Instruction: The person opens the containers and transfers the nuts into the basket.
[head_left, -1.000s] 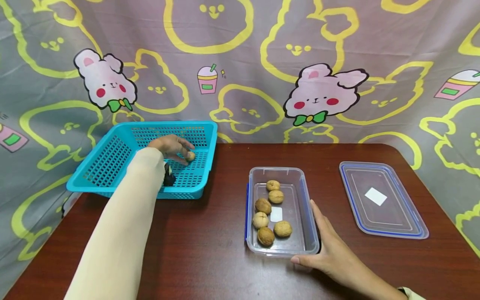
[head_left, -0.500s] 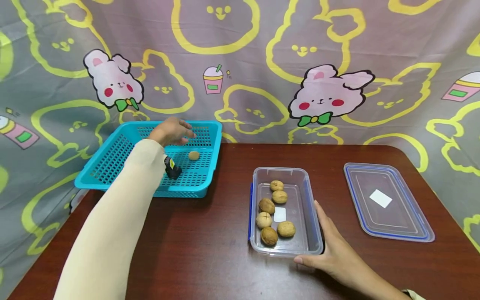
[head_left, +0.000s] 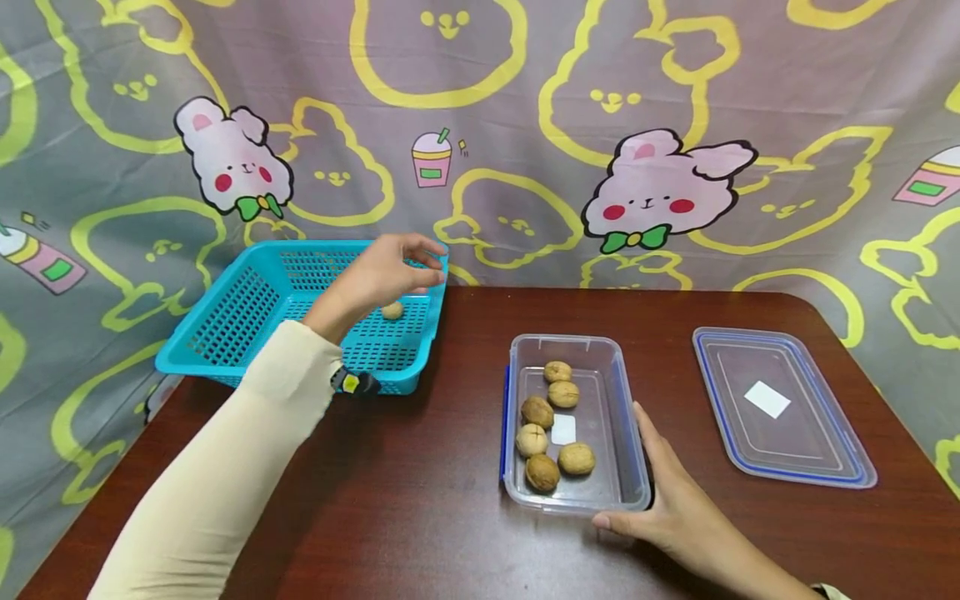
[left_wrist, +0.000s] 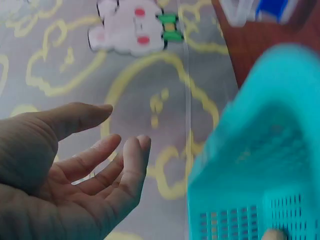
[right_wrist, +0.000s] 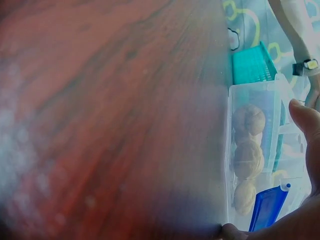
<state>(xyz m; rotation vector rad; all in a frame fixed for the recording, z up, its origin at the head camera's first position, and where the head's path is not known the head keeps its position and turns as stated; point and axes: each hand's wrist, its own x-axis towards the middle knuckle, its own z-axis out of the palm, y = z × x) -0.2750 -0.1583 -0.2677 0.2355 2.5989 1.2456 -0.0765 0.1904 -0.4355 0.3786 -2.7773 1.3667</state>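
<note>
My left hand (head_left: 393,271) is raised over the right end of a turquoise plastic basket (head_left: 251,321). Its fingers are loosely bent; the left wrist view shows a gap between thumb (left_wrist: 82,117) and fingers, with nothing visible in it. One walnut (head_left: 392,310) lies on the basket floor below the hand. My right hand (head_left: 671,500) holds the near right corner of a clear plastic container (head_left: 611,417), thumb at the front, fingers along the right side. Several walnuts (head_left: 537,412) lie inside, mostly on the left; the right wrist view shows some walnuts (right_wrist: 248,159) through the wall.
A clear lid (head_left: 795,425) with a blue seal lies flat to the right of the container. The dark red-brown table (head_left: 420,483) ends at a patterned curtain (head_left: 517,150). A blue clip flap (head_left: 506,425) hangs on the container's left side.
My left hand has lifted off the basket floor, away from the walnut, and moved up and right to the basket's right rim. The right hand keeps its hold on the container. The view has shifted slightly.
</note>
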